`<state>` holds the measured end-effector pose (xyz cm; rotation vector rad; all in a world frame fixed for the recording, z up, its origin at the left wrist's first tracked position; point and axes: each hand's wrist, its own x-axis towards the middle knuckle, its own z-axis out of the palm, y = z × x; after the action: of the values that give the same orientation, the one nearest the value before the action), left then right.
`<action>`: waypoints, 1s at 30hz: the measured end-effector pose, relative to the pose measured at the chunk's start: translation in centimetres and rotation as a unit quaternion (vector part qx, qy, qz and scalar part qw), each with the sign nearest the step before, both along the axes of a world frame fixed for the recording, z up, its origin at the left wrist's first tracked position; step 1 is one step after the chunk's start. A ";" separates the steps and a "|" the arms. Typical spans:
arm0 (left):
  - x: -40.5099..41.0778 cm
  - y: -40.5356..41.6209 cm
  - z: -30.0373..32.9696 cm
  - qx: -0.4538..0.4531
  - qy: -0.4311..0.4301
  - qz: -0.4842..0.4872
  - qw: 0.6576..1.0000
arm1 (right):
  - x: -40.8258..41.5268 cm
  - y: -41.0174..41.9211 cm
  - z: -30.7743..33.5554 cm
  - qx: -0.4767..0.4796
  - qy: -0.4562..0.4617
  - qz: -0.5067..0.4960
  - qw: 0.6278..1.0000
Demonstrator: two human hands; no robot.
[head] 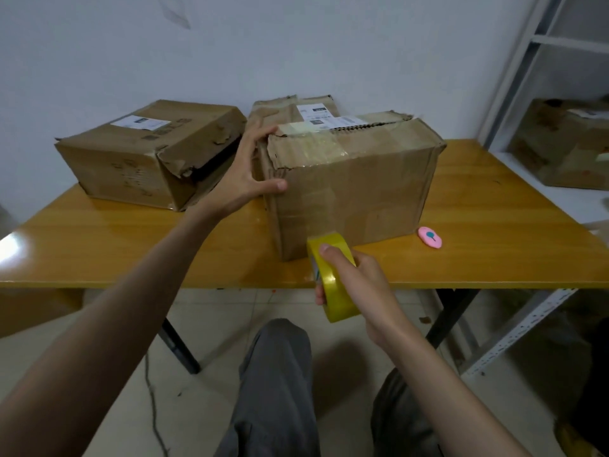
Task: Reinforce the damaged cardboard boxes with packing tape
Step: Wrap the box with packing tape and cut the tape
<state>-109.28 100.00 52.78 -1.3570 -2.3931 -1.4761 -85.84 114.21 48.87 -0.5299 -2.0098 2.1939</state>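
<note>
Cardboard box (356,189), long axis left-right along table (494,225); left hand (245,179) spread on its corner, right hand (354,282) gripping tape roll (333,282).

Plain storeroom or packing room.
Battered labelled boxes (151,153) on a worktop (494,245), metal shelving (514,94), bare walls, tiled floor.

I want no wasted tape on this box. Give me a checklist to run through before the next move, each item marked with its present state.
1. Left hand braces the near box at its left corner: ok.
2. Right hand grips the yellow tape roll: ok.
3. Roll sits against the box's front face, low down: ok.
4. Tape end stuck to the cardboard: cannot tell.
5. Torn top edge of the near box fully covered: not ok, ragged cardboard shows.
6. Pink cutter lies on the table beside the box: ok.
</note>
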 end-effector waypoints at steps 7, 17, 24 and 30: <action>-2.6 0.7 -1.1 0.006 -0.008 -0.027 1.000 | 0.0 0.4 0.2 -0.019 -0.014 0.021 1.000; -3.6 1.2 -1.2 0.017 -0.065 -0.094 0.993 | -0.6 1.4 0.1 -0.016 -0.023 0.039 0.999; -3.5 0.9 -0.8 0.017 -0.093 -0.130 0.987 | -0.8 1.5 -0.2 -0.018 -0.009 0.044 0.999; -3.3 1.6 -1.0 0.043 -0.057 -0.099 0.992 | -1.0 1.5 -0.7 -0.024 0.017 0.041 0.999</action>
<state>-112.58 101.62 51.79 -1.5712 -2.2833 -1.7291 -86.80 115.74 48.14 -0.4190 -2.0017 2.2867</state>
